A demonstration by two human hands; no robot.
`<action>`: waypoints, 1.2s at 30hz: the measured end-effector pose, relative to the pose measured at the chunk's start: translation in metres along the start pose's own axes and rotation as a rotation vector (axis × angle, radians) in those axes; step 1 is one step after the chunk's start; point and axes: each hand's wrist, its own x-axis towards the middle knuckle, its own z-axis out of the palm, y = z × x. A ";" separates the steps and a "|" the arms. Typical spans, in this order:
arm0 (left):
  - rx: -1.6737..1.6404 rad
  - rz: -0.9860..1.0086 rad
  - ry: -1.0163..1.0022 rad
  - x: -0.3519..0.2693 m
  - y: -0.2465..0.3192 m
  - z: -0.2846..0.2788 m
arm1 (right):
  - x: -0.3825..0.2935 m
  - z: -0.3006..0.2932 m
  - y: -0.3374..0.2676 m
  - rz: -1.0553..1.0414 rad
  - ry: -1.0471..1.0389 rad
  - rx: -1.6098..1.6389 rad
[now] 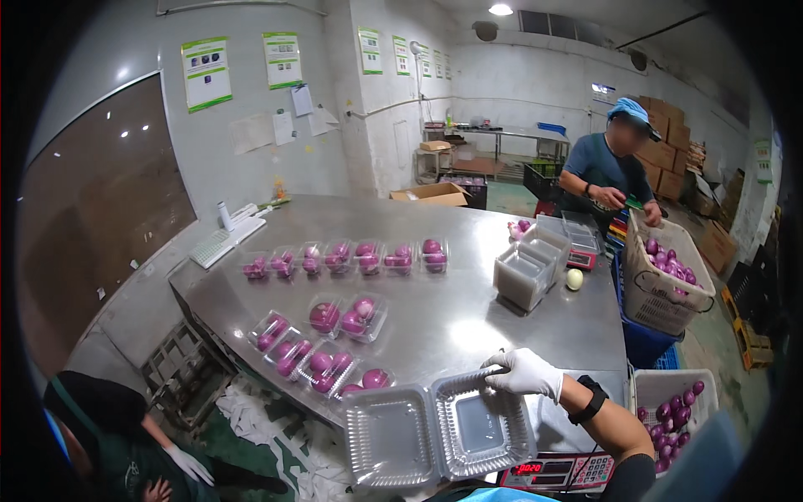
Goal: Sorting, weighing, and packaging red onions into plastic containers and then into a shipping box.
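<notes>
My right hand (524,373), in a white glove, pinches the upper rim of an open clear plastic clamshell container (480,427). Both halves of the container are spread side by side and hold nothing. It hangs over the near edge of the steel table (426,332), partly in front of a red digital scale (558,470). My left hand is out of view. Just beyond the container's left half, a clamshell with red onions (376,379) is partly covered. Several more packs of red onions (322,370) lie to the left on the table.
A row of onion packs (339,256) crosses the table's far side. Stacked empty clamshells (527,270) and a peeled onion (574,279) are at right. A co-worker (611,163) stands behind an onion basket (665,276); another person (106,433) is at lower left. An onion crate (674,414) sits right.
</notes>
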 end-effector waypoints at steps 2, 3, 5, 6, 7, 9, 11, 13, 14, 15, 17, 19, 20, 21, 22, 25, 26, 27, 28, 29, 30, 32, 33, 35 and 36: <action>0.041 0.019 -0.001 0.001 0.006 0.005 | -0.005 0.000 -0.002 0.008 -0.016 0.034; 0.066 0.034 -0.003 0.002 0.011 0.006 | -0.007 -0.002 -0.004 0.004 -0.018 0.050; 0.103 0.056 -0.008 0.002 0.015 0.007 | -0.010 0.000 -0.001 -0.036 -0.020 0.043; 0.121 0.064 -0.010 0.001 0.016 0.008 | -0.015 0.004 0.000 -0.109 0.003 0.050; 0.146 0.078 -0.009 -0.001 0.019 0.007 | -0.019 0.008 0.002 -0.182 0.027 0.056; 0.197 0.092 -0.009 -0.004 0.022 0.005 | -0.026 0.018 0.005 -0.210 0.158 0.023; 0.247 0.111 0.000 -0.006 0.027 0.002 | -0.029 0.018 -0.003 -0.097 0.232 0.104; 0.303 0.118 -0.006 -0.005 0.027 0.002 | -0.033 0.011 -0.002 -0.012 0.157 0.178; 0.328 0.118 -0.007 -0.006 0.026 0.000 | -0.041 0.014 -0.004 -0.054 0.205 0.130; 0.357 0.131 0.000 -0.008 0.029 -0.001 | -0.049 0.014 -0.009 -0.110 0.252 0.075; 0.418 0.168 0.024 -0.016 0.033 -0.006 | -0.066 0.006 -0.026 -0.093 0.310 0.073; 0.517 0.212 0.053 -0.023 0.039 -0.011 | -0.078 -0.003 -0.026 -0.084 0.379 0.118; 0.605 0.246 0.082 -0.028 0.042 -0.014 | -0.088 -0.013 -0.029 -0.049 0.361 0.269; 0.721 0.290 0.114 -0.034 0.047 -0.015 | -0.100 -0.025 -0.032 -0.015 0.344 0.419; 0.909 0.401 0.164 -0.040 0.057 -0.014 | -0.108 -0.034 -0.026 -0.081 0.384 0.528; 1.501 1.030 0.415 -0.051 0.109 0.024 | -0.142 -0.060 -0.007 -0.148 0.587 0.678; 1.518 1.205 0.440 -0.060 0.131 0.056 | -0.152 -0.069 -0.006 -0.156 0.615 0.753; 1.529 1.384 0.464 -0.066 0.152 0.090 | -0.163 -0.079 -0.001 -0.157 0.648 0.817; 1.598 1.468 0.393 -0.051 0.177 0.109 | -0.173 -0.088 0.010 -0.167 0.719 0.798; 1.445 1.265 0.239 -0.059 0.191 0.161 | -0.183 -0.097 0.025 -0.164 0.793 0.774; 1.405 1.234 0.138 -0.052 0.205 0.192 | -0.192 -0.106 0.034 -0.200 0.811 0.829; 1.329 1.113 -0.071 -0.011 0.229 0.248 | -0.211 -0.123 0.062 -0.241 0.878 0.906; 1.272 1.025 -0.172 0.013 0.238 0.274 | -0.220 -0.130 0.081 -0.259 0.915 0.909; 0.331 0.814 -0.666 0.067 0.256 0.298 | -0.234 -0.143 0.113 -0.298 1.011 0.938; 0.355 0.697 -0.703 0.078 0.260 0.328 | -0.242 -0.149 0.131 -0.304 1.065 0.945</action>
